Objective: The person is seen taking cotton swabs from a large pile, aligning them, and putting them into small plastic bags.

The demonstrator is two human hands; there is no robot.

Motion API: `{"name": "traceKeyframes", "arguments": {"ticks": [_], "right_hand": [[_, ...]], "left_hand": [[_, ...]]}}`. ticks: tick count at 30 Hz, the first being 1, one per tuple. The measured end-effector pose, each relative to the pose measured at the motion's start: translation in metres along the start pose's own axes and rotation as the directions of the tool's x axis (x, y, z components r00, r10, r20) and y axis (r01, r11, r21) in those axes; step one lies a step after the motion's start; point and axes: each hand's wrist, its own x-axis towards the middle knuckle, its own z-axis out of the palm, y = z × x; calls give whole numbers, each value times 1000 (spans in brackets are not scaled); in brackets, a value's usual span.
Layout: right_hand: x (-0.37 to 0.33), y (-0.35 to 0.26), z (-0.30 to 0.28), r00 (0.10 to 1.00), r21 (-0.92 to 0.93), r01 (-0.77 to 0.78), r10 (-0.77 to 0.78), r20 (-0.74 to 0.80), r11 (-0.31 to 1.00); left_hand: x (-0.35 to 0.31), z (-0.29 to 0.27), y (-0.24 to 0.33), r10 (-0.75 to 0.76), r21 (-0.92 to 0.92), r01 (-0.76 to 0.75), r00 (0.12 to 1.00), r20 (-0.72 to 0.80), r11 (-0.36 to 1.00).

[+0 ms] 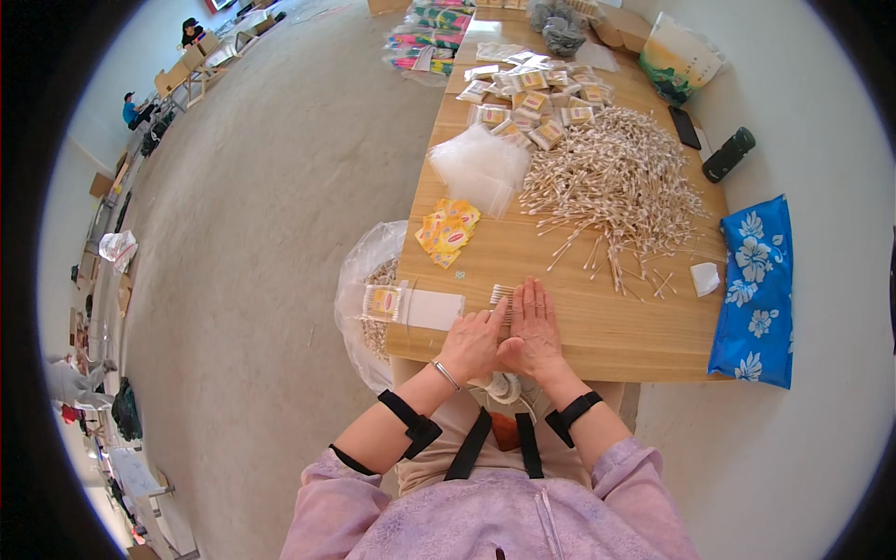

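Note:
A small row of cotton swabs (501, 292) lies on the table near its front edge, partly hidden by my hands. My left hand (469, 345) touches the near left part of the row, with its fingers stretched forward. Flat against the right side of the swabs rests my right hand (530, 333), its fingers straight and side by side. Left of my hands sits a clear packet of swabs (382, 302) with a blank white card (436, 310) beside it. Yellow printed cards (448, 231) are fanned out farther up.
A big heap of loose swabs (621, 177) covers the table's right middle. Clear bags (481, 168) and filled packets (537, 98) lie beyond. Along the right are a black bottle (729, 155), phone (684, 128) and blue floral pouch (754, 291). A plastic sack (359, 350) hangs at the left edge.

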Motion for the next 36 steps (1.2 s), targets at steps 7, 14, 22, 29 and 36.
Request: {"name": "traceKeyframes", "arguments": {"ticks": [7, 14, 22, 29, 36], "right_hand": [[0, 0, -3, 1000, 25, 7, -6, -19, 1000], [-2, -1, 0, 997, 42, 0, 4, -82, 999], [-2, 0, -2, 996, 117, 14, -3, -94, 993], [3, -2, -9, 996, 32, 18, -15, -93, 999], [-3, -7, -10, 999, 60, 35, -32, -39, 998]], "left_hand": [[-2, 2, -2, 68, 45, -65, 996, -50, 997], [8, -1, -2, -3, -43, 4, 1000, 31, 999], [9, 6, -9, 40, -61, -38, 999, 29, 997], [18, 1, -11, -9, -76, 9, 1000, 5, 997], [12, 16, -19, 6, -61, -6, 1000, -5, 998]]}}
